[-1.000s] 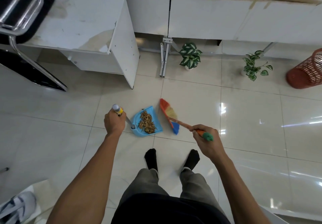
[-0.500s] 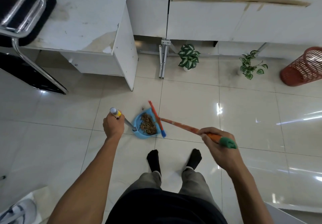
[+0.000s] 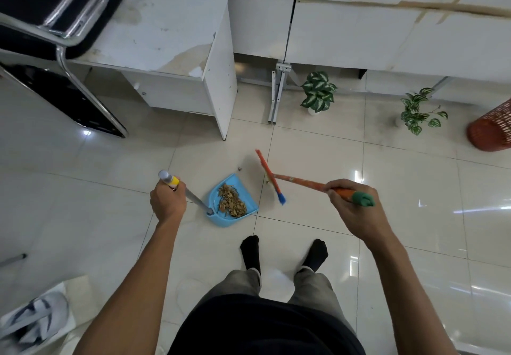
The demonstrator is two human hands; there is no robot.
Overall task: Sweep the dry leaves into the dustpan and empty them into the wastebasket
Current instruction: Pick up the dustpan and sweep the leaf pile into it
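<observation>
A blue dustpan (image 3: 216, 217) sits on the tiled floor in front of my feet, holding a pile of dry brown leaves (image 3: 231, 201). My left hand (image 3: 167, 201) grips the top of its long grey handle with the yellow band. My right hand (image 3: 352, 208) is closed around the orange broom handle near its green end. The broom head (image 3: 269, 176), red with a blue tip, is edge-on just right of the dustpan. A small leaf scrap (image 3: 240, 168) lies on the floor beyond the pan. The red mesh wastebasket (image 3: 490, 132) stands at the far right.
A white desk (image 3: 177, 36) and white cabinets (image 3: 387, 31) line the far side. A black chair with chrome frame (image 3: 55, 22) is at the upper left. Two small potted plants (image 3: 318, 92) (image 3: 417, 111) stand by the cabinets. A shoe (image 3: 38, 318) lies at the lower left.
The broom head has swung away from the dustpan mouth, up and to the right. The dustpan with its leaves and my left hand have stayed in place.
</observation>
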